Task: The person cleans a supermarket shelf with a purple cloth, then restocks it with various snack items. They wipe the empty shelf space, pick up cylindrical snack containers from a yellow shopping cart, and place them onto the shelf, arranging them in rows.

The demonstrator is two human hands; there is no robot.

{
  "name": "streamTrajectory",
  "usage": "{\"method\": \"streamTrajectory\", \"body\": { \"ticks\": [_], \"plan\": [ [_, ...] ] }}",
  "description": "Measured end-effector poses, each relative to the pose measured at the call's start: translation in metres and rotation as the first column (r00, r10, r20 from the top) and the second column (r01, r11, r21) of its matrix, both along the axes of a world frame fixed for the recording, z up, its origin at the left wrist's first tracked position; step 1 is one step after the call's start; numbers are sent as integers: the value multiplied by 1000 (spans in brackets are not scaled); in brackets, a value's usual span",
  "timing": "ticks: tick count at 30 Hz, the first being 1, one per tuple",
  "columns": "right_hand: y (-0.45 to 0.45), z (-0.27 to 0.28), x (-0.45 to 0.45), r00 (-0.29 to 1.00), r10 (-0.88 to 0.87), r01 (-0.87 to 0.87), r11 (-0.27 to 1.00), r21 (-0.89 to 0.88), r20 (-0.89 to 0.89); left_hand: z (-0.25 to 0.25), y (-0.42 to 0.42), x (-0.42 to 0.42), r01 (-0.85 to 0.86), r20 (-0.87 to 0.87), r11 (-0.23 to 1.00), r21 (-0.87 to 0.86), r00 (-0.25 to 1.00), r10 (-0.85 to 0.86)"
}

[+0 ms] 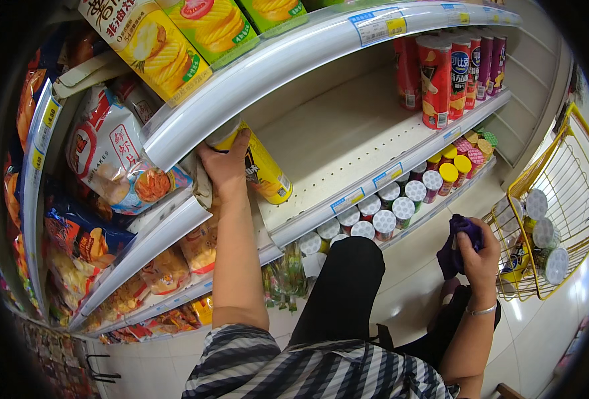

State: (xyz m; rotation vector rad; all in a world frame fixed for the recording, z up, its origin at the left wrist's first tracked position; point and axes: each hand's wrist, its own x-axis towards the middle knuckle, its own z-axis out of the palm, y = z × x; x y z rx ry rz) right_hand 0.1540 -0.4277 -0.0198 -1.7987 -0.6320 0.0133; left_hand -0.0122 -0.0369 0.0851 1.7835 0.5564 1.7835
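My left hand [226, 163] grips the upper part of a yellow potato-chip canister [268, 172] at the left end of the middle shelf [331, 144]. The canister's base rests on the shelf board; its top is partly hidden beneath the front lip of the shelf above. A crumpled purple cloth [453, 249] is bunched in my right hand [480, 254], low in front of the shelving and beside the basket. At the right end of the same shelf, red chip canisters [435, 85] and purple ones [498, 65] stand upright in rows.
A yellow wire basket [539, 292] holding several canisters sits at the right. Short canisters [403, 209] fill the bottom shelf, near my knee [346, 279]. Boxed chips [149, 50] stand on the upper shelf, and bagged snacks [117, 144] crowd the left shelves.
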Motion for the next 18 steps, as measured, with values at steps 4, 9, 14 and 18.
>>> {"method": "streamTrajectory", "body": {
  "ticks": [4, 9, 14, 18],
  "plan": [
    [-2, 2, -2, 1000, -6, 6, 1000, -16, -20, -20, -14, -2, -37, 2, 998, -46, 999, 37],
    [-1, 1, -2, 999, 23, -24, 1000, -14, -44, -76, -33, -17, 50, -37, 957, -286, 997, -63],
    [3, -5, -1, 999, 25, -26, 999, -30, -39, -84, -14, -18, -65, -190, 915, -399, 982, -13],
    [4, -1, -2, 998, 39, -41, 999, -37, -46, -83, 11, -11, -101, -201, 975, -198, 978, 60]
  ]
}}
